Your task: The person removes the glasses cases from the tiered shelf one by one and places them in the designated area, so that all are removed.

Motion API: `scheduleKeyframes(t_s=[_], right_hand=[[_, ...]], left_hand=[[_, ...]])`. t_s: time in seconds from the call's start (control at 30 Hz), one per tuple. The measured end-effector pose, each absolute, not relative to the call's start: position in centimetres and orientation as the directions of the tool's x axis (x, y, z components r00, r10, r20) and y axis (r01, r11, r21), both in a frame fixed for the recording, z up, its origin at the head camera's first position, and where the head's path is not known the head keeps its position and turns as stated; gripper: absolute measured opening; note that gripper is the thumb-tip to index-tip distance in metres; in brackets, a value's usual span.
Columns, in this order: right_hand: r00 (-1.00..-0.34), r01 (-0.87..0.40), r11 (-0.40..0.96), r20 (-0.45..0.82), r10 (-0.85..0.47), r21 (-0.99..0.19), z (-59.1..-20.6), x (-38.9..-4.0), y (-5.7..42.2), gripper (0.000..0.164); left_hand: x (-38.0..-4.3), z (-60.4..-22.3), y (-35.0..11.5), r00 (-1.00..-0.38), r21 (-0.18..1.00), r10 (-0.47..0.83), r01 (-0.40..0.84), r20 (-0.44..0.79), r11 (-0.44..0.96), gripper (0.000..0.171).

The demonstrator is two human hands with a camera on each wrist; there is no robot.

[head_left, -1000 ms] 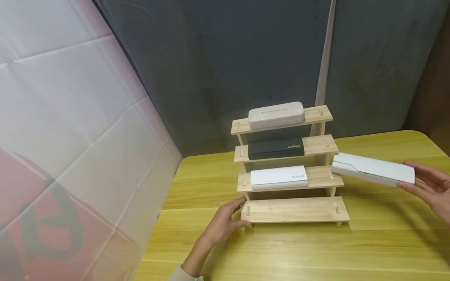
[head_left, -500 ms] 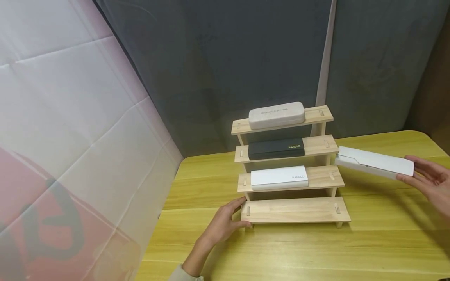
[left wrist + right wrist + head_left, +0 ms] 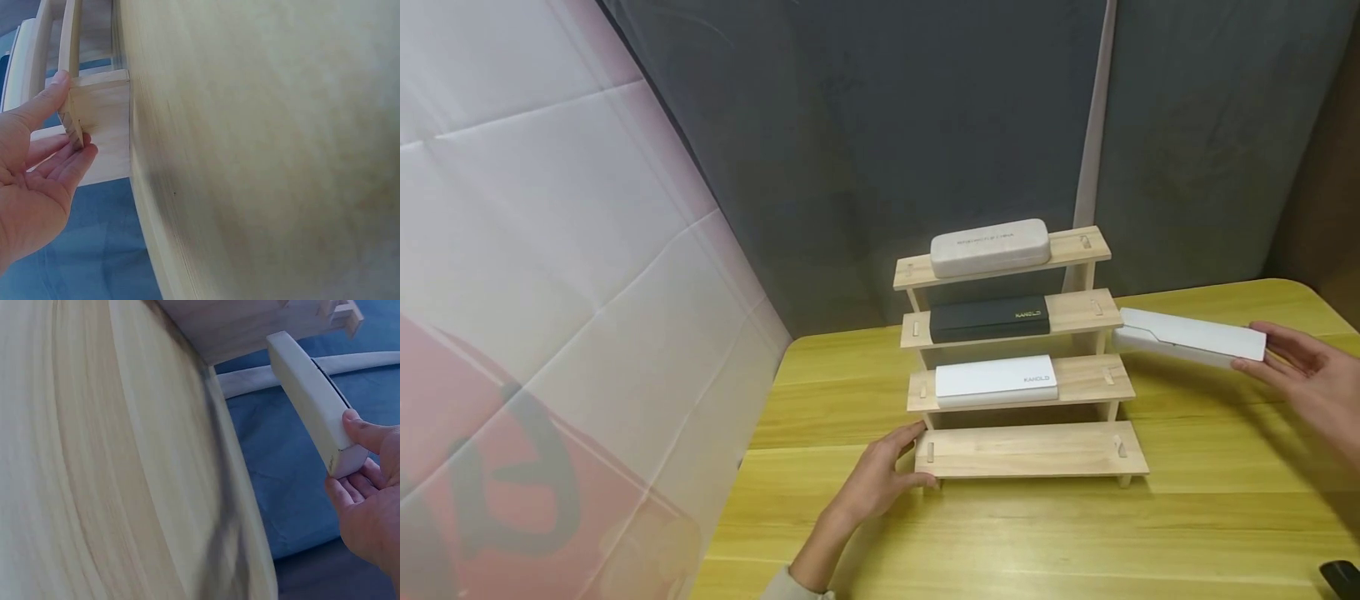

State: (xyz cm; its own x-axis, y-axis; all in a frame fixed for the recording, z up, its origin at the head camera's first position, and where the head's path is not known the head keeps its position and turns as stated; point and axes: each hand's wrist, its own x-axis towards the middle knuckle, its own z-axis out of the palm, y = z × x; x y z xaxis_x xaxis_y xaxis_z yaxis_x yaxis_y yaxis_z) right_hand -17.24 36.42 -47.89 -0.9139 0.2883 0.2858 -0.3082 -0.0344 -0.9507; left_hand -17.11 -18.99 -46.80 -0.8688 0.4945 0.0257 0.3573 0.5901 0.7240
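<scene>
My right hand (image 3: pixel 1311 371) holds a white, box-shaped glasses case (image 3: pixel 1191 337) by its right end, above the table. The case's far end is close beside the right side of the wooden four-tier rack (image 3: pixel 1030 452), partly behind the second shelf's end. In the right wrist view, thumb and fingers pinch the case (image 3: pixel 306 400) at its near end. My left hand (image 3: pixel 876 479) grips the left end of the lowest shelf, thumb in front; the left wrist view shows the fingers (image 3: pixel 81 162) curled round the board's end.
A beige glasses case (image 3: pixel 988 250) lies on the top shelf, a black one (image 3: pixel 988 318) below it, and a white one (image 3: pixel 996 382) on the third. Grey fabric (image 3: pixel 865 167) hangs behind the table (image 3: pixel 820 408); a pale panel (image 3: pixel 550 233) stands left. A black object (image 3: pixel 1341 579) shows bottom right.
My right hand has carried the white glasses case slightly up and away from me, then a little left toward the rack's side. The left hand stays put. A black object has appeared bottom right.
</scene>
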Motion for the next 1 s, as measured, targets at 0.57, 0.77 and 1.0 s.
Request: scheduleKeyframes(t_s=[0.57, 0.77, 1.0], right_hand=[[-0.939, 0.009, 0.477, 0.156, 0.306, -0.879, -51.7, -20.6, 38.3, 0.06], [-0.957, 0.071, 0.516, 0.088, 0.278, -0.854, -53.1, -21.2, 39.0, 0.071], [-0.968, 0.031, 0.565, 0.117, 0.223, -0.825, -53.1, -22.0, 39.5, 0.066]], left_hand=[[-17.0, -46.8, -18.9, -0.87, 0.714, 0.492, 0.355, 0.016, 0.603, 0.081], [-17.0, -46.8, -18.9, -0.871, 0.714, 0.491, 0.352, 0.013, 0.605, 0.081], [-17.1, -46.8, -18.9, -0.866, 0.705, 0.5, 0.373, 0.03, 0.603, 0.079]])
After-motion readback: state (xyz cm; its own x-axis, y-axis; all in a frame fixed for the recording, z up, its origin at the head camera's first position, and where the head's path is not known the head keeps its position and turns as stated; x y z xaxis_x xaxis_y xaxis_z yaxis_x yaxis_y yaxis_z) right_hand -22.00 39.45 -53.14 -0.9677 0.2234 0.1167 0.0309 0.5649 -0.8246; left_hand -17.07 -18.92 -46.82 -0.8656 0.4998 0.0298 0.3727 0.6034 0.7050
